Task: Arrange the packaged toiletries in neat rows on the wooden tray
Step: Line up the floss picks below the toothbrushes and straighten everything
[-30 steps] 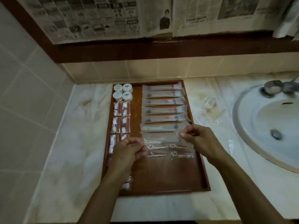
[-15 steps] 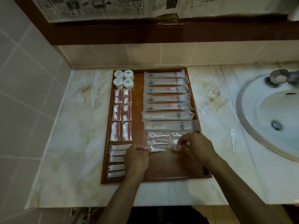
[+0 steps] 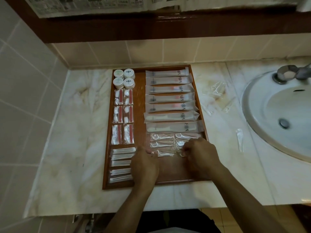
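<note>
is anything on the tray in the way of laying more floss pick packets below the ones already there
Nothing visible. The bare wood of the wooden tray below the floss pick packets holds only the left hand and right hand, both touching the nearest packets.

A wooden tray (image 3: pixel 198 91) lies mid-frame on the table (image 3: pixel 70 132), with packets in rows. At lower centre, the left hand (image 3: pixel 145 165) and right hand (image 3: pixel 200 155) touch the floss packets (image 3: pixel 162 145). A sink (image 3: pixel 277 115) sits at right.
</note>
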